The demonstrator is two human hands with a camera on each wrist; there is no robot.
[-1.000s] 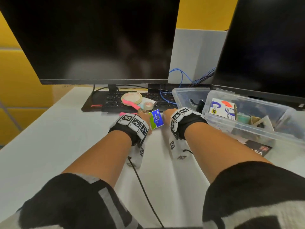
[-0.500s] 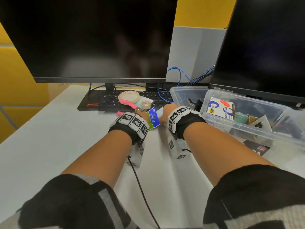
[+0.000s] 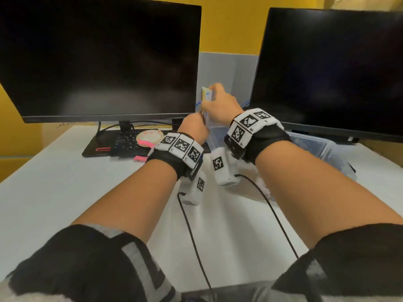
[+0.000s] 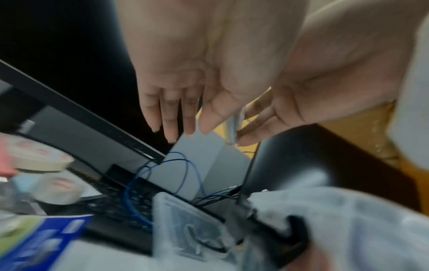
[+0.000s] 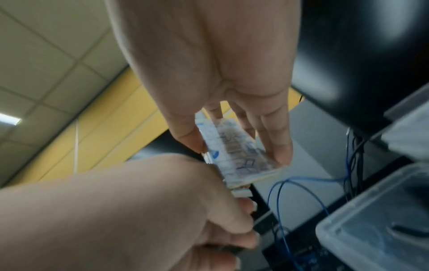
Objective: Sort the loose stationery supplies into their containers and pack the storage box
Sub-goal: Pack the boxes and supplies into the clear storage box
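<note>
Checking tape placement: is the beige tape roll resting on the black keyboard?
Yes, the beige tape roll lies on the black keyboard.

The head view looks forward and down from above the forearms, over the desk (image 3: 54, 192) toward two monitors at the far edge. The left wrist view sits close under the left hand (image 4: 185, 77), facing far and rightward. The right wrist view looks up along the right hand (image 5: 209, 64), toward the ceiling. All three share the small packet (image 5: 234, 152) between the hands.
</note>
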